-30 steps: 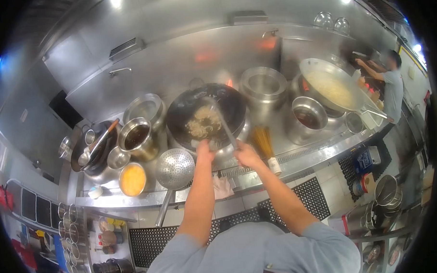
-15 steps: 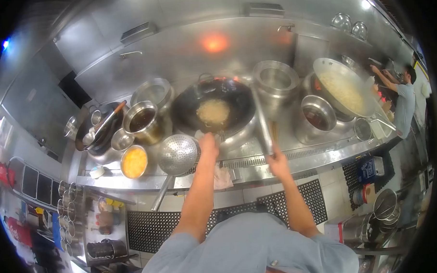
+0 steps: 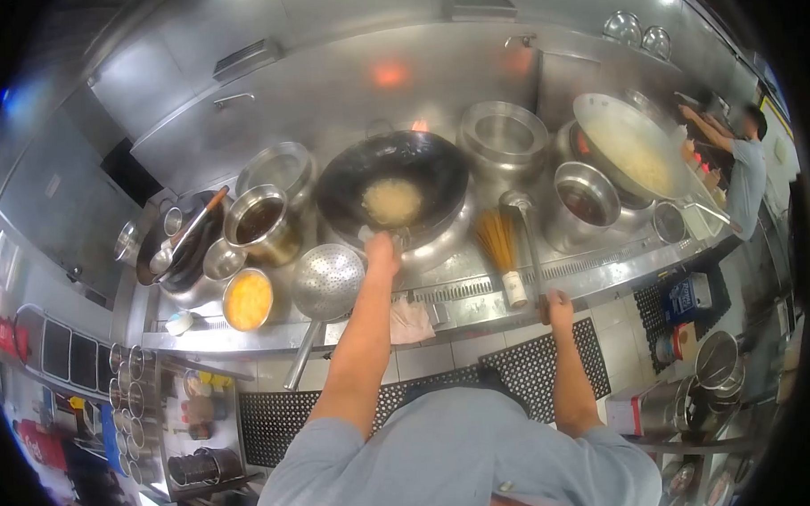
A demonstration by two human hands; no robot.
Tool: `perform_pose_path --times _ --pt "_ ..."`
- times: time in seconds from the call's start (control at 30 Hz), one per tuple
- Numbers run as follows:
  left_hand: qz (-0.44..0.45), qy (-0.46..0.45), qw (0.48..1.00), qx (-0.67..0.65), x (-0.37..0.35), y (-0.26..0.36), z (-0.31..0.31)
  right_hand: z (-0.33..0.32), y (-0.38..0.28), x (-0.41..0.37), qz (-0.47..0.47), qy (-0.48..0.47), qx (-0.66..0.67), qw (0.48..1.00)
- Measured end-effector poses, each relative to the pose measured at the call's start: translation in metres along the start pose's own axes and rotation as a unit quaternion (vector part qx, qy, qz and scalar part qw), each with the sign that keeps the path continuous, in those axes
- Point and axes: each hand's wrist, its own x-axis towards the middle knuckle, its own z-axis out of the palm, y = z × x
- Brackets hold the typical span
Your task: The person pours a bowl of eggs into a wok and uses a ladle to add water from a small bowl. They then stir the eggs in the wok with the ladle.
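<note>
A black wok in the centre holds a small round pool of pale, bubbling food. My left hand is closed on the wok's near handle, with a pale cloth in its grip. To the right, my right hand is closed round the end of a long-handled ladle, whose bowl lies up beside the wok. Between the wok and the ladle lies a bamboo brush with a white-wrapped handle. A perforated strainer rests left of my left forearm.
Left stand a pot of dark liquid, a bowl of yellow food and a second wok. On the right are a steel pot and a large tilted pan. A co-worker stands far right.
The ladle has come down from the wok's right edge to the counter, and my right hand has moved right and nearer. The brush is now uncovered. A flame shows behind the wok.
</note>
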Motion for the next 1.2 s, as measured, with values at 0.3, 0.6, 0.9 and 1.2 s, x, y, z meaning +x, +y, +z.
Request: perform_pose_path --times 0.3,0.6,0.9,1.2 --pt "-0.010 -0.021 0.997 0.069 0.039 -0.011 -0.020 -0.003 0.068 -0.157 0.123 -0.120 -0.200 0.965" --pt "-0.026 0.030 0.994 0.105 0.046 -0.017 -0.030 0.125 0.057 -0.097 -0.289 -0.359 -0.384 0.800" --pt "-0.043 0.038 0.992 0.117 0.021 -0.002 -0.020 0.148 0.062 -0.058 -0.151 -0.600 -0.444 0.648" --pt "-0.033 0.042 0.993 0.105 0.018 0.004 -0.018 0.156 0.103 -0.038 -0.223 -0.579 -0.434 0.653"
